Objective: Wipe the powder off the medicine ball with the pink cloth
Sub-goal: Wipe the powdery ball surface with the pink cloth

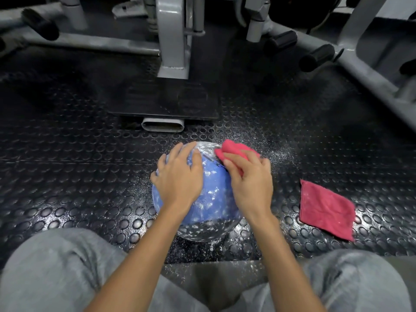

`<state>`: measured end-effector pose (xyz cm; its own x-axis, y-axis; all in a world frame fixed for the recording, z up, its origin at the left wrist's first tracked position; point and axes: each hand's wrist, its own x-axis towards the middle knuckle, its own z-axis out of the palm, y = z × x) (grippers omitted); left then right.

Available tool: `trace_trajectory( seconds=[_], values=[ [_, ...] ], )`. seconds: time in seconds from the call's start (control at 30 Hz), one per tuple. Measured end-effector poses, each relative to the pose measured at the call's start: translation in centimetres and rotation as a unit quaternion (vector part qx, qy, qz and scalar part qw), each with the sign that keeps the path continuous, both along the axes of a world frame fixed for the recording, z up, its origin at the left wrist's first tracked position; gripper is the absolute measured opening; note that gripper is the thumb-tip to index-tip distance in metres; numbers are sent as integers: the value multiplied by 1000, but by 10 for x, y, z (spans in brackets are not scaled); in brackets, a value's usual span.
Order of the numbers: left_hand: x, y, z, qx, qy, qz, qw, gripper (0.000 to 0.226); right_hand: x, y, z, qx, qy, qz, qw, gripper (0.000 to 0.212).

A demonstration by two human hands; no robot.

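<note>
Knees (56, 266) nearest; medicine ball (211, 190) looks heavy and powder-slick, so left hand (177, 174) steadies its top with flat fingers, while right hand (249, 181) bunches pink cloth (234, 147) in curled fingers.

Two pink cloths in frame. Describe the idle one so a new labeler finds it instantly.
Start at the blue medicine ball on the studded black floor. To its right, clear of it, a pink cloth lies spread flat. Unlike the bunched cloth under the right hand, nothing touches it.
</note>
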<state>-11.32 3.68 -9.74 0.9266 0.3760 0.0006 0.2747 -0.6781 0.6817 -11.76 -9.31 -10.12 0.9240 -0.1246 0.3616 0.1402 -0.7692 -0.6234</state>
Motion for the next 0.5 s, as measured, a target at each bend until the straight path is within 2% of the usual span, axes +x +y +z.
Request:
trace_trajectory(
  seconds=[0.07,0.17,0.23,0.33,0.43,0.5],
  values=[
    [-3,3,-2,-5,-5,5,1000,36,-1,7,0,-37,-31,28,998,22],
    [-2,8,-3,-20,-8,12,1000,37,16,-10,-9,100,50,9,994,21],
    [0,7,-3,-19,0,13,1000,39,22,-20,-6,120,86,2,989,20],
    [3,3,-2,-2,9,12,1000,44,8,-9,9,-17,58,55,997,22],
    [2,-3,-1,23,7,6,1000,46,9,19,30,-145,6,99,984,24],
    [-1,-5,-1,28,6,6,1000,45,35,36,40,-212,63,116,968,29]
  ],
)
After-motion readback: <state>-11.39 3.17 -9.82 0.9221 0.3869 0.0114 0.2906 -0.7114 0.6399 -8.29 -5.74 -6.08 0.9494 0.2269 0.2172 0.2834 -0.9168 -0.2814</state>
